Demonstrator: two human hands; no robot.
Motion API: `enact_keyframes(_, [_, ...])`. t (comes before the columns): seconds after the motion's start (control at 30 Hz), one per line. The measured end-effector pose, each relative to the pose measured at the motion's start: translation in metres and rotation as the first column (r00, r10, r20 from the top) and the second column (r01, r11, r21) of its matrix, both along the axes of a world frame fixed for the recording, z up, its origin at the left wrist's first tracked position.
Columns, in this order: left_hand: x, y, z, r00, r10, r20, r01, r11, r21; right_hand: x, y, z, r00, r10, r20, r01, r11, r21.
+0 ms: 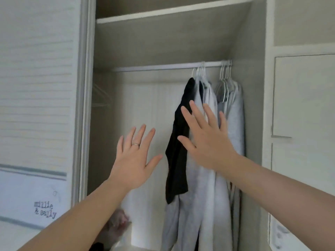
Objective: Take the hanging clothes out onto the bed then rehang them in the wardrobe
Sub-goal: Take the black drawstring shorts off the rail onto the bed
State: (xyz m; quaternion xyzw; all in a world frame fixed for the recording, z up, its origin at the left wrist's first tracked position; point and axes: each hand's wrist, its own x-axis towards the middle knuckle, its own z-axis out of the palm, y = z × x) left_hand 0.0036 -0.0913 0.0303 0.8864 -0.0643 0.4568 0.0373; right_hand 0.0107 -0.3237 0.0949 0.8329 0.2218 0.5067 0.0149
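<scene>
An open wardrobe has a silver rail (154, 67) across it. Several white hangers (200, 69) crowd the rail's right end. A black garment (178, 160) hangs leftmost, with grey garments (201, 205) beside it and more grey ones (235, 124) at the far right. My left hand (133, 160) is raised with fingers spread, holding nothing, in front of the wardrobe's bare left part. My right hand (206, 140) is also spread flat, in front of the black and grey garments at about chest height of the clothes. Whether it touches them I cannot tell.
A shelf (172, 13) runs above the rail. A sliding door (36, 87) with lettering stands to the left. White cupboard panels (302, 96) are to the right. Crumpled fabric (116, 225) lies at the wardrobe's bottom left.
</scene>
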Motion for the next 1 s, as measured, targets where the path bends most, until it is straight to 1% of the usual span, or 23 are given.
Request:
enact_keyframes(0.1, [0.048, -0.007, 0.032, 0.998, -0.058, 0.027, 0.058, 0.998, -0.019, 0.017, -0.009, 0.037, 0.995, -0.093, 0.039, 0.092, 0.996, 0.02])
enact_keyframes(0.27, [0.122, -0.012, 0.076, 0.988, -0.152, 0.041, 0.155, 0.982, -0.109, 0.043, -0.017, 0.084, 0.985, -0.167, 0.033, 0.166, 0.986, 0.012])
enact_keyframes(0.4, [0.185, -0.013, 0.106, 0.963, -0.267, 0.041, 0.27, 0.951, -0.153, 0.073, -0.013, 0.114, 0.97, -0.239, 0.042, 0.239, 0.971, 0.006])
enact_keyframes(0.53, [0.237, -0.02, 0.128, 0.91, -0.413, 0.04, 0.41, 0.879, -0.242, 0.106, 0.0, 0.149, 0.953, -0.301, 0.023, 0.301, 0.954, 0.01])
enact_keyframes(0.67, [0.281, -0.023, 0.147, 0.858, -0.513, 0.028, 0.498, 0.817, -0.291, 0.139, 0.022, 0.179, 0.923, -0.384, 0.032, 0.384, 0.923, -0.015])
enact_keyframes(0.77, [0.31, -0.027, 0.16, 0.821, -0.571, 0.009, 0.533, 0.761, -0.37, 0.159, 0.039, 0.195, 0.896, -0.44, 0.053, 0.442, 0.897, -0.023])
enact_keyframes(0.83, [0.329, -0.031, 0.165, 0.794, -0.608, -0.004, 0.547, 0.717, -0.432, 0.172, 0.049, 0.204, 0.867, -0.496, 0.057, 0.498, 0.867, -0.036])
enact_keyframes(1.0, [0.366, -0.046, 0.166, 0.682, -0.731, -0.023, 0.587, 0.565, -0.579, 0.198, 0.067, 0.216, 0.759, -0.651, 0.011, 0.649, 0.755, -0.093])
